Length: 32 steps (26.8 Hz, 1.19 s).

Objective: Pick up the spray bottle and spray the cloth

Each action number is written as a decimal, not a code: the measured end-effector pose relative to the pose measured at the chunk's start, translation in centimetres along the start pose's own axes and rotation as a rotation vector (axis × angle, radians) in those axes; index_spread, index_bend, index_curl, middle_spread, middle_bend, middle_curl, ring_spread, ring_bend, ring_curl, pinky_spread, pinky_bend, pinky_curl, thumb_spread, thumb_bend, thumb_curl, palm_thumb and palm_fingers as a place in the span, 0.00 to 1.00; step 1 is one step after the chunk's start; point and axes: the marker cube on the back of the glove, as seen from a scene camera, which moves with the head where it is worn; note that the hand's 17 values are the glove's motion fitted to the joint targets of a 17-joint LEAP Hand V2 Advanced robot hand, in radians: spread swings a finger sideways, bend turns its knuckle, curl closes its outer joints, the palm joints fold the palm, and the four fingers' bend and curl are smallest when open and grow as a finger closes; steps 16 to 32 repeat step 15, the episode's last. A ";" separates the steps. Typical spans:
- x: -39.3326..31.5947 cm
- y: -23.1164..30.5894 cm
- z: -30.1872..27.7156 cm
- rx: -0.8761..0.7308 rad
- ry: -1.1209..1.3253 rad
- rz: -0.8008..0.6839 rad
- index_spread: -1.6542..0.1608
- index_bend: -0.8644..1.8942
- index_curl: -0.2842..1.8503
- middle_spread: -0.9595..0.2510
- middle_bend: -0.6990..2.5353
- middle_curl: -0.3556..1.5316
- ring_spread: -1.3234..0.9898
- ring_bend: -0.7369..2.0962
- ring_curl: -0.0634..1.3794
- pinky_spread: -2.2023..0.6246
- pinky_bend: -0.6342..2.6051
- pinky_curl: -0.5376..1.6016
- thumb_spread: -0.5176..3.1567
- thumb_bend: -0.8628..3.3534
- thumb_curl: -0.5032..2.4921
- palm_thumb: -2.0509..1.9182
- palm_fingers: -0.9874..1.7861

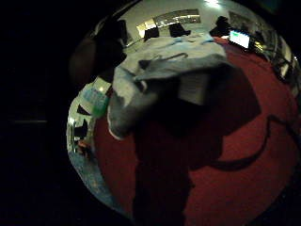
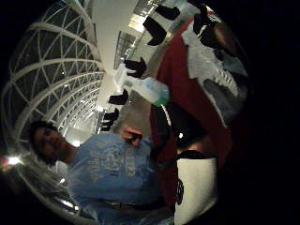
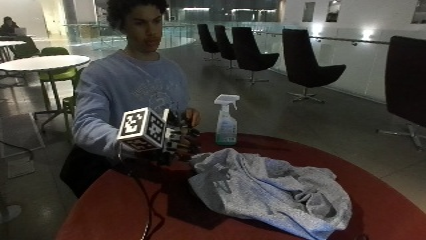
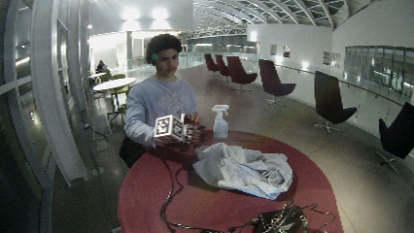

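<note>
While my gloved right hand (image 3: 178,142) hovers over the near edge of the red table (image 3: 120,210), I cannot tell how its fingers sit.

Spray bottle (image 3: 226,121): upright at its 2 o'clock, near but untouched. Judged light, rigid, slick plastic; take it at the neck under the trigger. Label unreadable.

Grey cloth (image 3: 266,192): crumpled at 4 o'clock, soft, limp.

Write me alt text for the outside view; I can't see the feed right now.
A person at a round red table holds the gloved right hand above the table's near edge, gripping nothing. A spray bottle stands upright just beyond the hand, untouched. A crumpled grey cloth lies in a heap on the table beside the hand.
</note>
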 end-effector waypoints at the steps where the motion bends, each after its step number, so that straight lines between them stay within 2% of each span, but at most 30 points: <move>1: 0.9 0.7 -0.7 0.008 0.039 0.019 0.73 0.37 0.29 0.76 0.30 0.42 0.56 0.38 0.30 0.84 0.24 0.39 0.44 0.20 0.31 0.69 0.62; 11: 7.1 5.5 -5.0 0.010 0.328 0.133 0.73 0.37 0.29 0.76 0.30 0.42 0.56 0.38 0.30 0.85 0.24 0.38 0.45 0.20 0.30 0.69 0.64; 32: 7.7 5.8 -5.7 0.014 0.348 0.139 0.73 0.37 0.29 0.76 0.30 0.42 0.56 0.38 0.30 0.85 0.24 0.38 0.45 0.20 0.30 0.70 0.64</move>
